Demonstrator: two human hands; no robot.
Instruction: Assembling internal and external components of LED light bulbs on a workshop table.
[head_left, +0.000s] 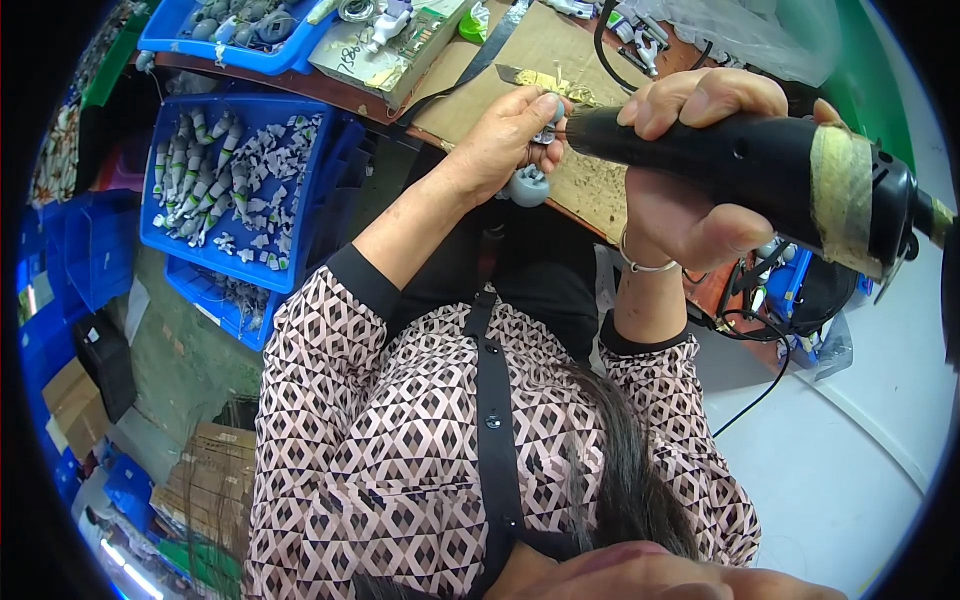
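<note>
At upper centre, your left grip (503, 138) pinches a small grey-and-white part (544, 136); at upper right, your right grip (690, 215) clasps a black electric screwdriver (745, 155), long axis slanting up-left, tip beside that part.

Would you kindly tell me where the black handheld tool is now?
The black handheld tool is at the head view's upper right, in the right hand, its tip by the left hand.

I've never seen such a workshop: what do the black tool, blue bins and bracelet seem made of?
Black tool: probably hard plastic, smooth with a soft sheen. Blue bins: likely moulded plastic, slightly glossy, uniformly coloured with rounded rims. Bracelet: apparently polished metal, from its silvery glint.
</note>
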